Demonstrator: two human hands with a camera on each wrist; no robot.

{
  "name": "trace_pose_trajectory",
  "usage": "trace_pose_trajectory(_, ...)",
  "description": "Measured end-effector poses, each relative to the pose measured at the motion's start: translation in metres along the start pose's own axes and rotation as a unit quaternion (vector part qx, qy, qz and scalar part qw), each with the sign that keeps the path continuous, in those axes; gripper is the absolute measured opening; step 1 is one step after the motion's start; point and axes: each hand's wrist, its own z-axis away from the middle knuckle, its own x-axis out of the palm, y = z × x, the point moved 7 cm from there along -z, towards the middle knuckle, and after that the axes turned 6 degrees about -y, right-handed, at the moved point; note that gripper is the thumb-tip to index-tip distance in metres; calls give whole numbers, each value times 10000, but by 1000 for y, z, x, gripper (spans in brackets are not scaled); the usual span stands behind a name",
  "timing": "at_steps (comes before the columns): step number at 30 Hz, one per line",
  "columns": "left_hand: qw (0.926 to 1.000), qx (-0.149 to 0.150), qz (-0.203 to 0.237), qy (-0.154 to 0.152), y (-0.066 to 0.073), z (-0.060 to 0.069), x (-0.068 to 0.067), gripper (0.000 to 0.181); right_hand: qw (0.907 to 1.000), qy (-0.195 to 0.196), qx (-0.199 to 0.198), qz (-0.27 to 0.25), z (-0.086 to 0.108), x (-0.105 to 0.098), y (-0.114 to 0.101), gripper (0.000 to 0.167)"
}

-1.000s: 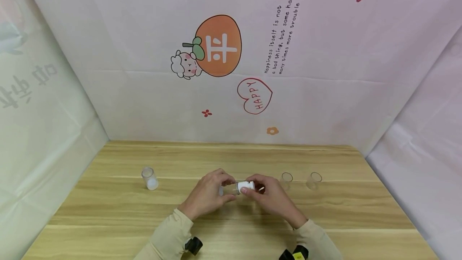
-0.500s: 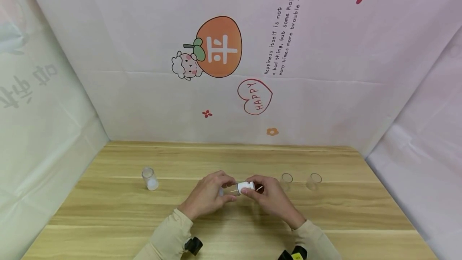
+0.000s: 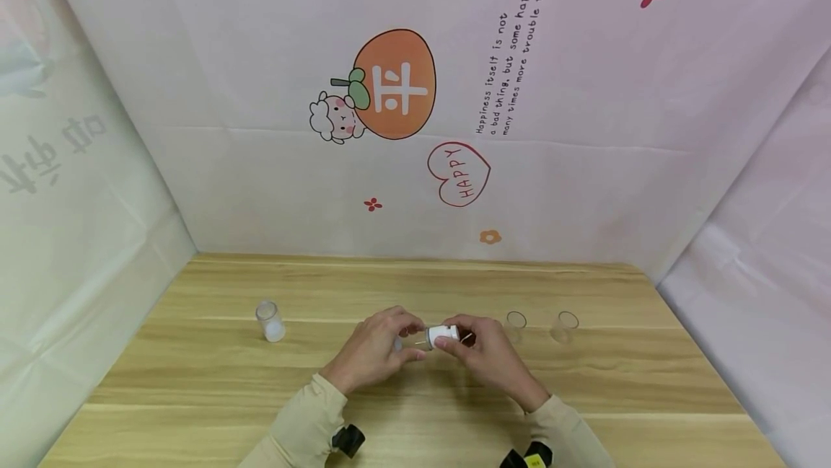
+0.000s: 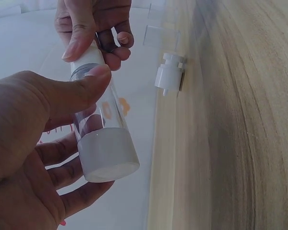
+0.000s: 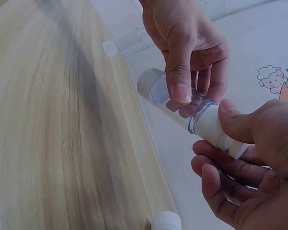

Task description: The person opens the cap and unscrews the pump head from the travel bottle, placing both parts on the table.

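Note:
Mid-table, my left hand (image 3: 371,349) holds a clear pump bottle (image 4: 113,111) by its transparent body, thumb on one side and fingers on the other. The bottle lies tilted on its side in the air, its white base (image 4: 109,154) pointing left. At the other end my right hand (image 3: 487,352) pinches the white pump head (image 3: 443,336) between thumb and fingers. The pump head sits at the bottle's mouth; whether its thread is engaged, I cannot tell. A second white pump head (image 4: 169,74) stands on the table beyond the hands in the left wrist view.
Another clear bottle with a white base (image 3: 270,321) stands at the left of the wooden table (image 3: 195,396). Two clear caps (image 3: 516,320) are at the right, one farther over. A printed cloth (image 3: 292,194) hangs behind the table, with more cloth at both sides.
Hardly anything differs. Both hands keep their hold on the bottle and pump head, with only a very slight shift.

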Motion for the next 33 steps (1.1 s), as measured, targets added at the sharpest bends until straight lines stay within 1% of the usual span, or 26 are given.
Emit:
trace_pose_trajectory(5,10000,-4,85,-39,-1,0,0,31,9999,54,-128,21,0,-2,-1,23)
trace_pose_trajectory(9,9998,-12,185,-3,-2,0,0,31,9996,54,-263,-39,0,-2,-2,21)
trace_pose_trajectory(14,9994,-36,338,47,-4,-1,0,30,9993,29,-345,-160,1,-1,-3,24)
trace_pose_trajectory(20,9988,-132,468,35,-5,0,0,31,9988,9,-475,-98,1,0,-4,27)
trace_pose_trajectory(24,9987,-201,471,22,-7,0,0,32,9990,-5,-434,-104,1,0,-4,24)
trace_pose_trajectory(29,9989,-153,440,54,-5,0,-1,32,9993,129,-282,-225,0,-1,-4,19)
trace_pose_trajectory(33,9988,-106,468,82,-5,-1,-1,31,9985,273,-378,-270,-1,-2,-5,14)
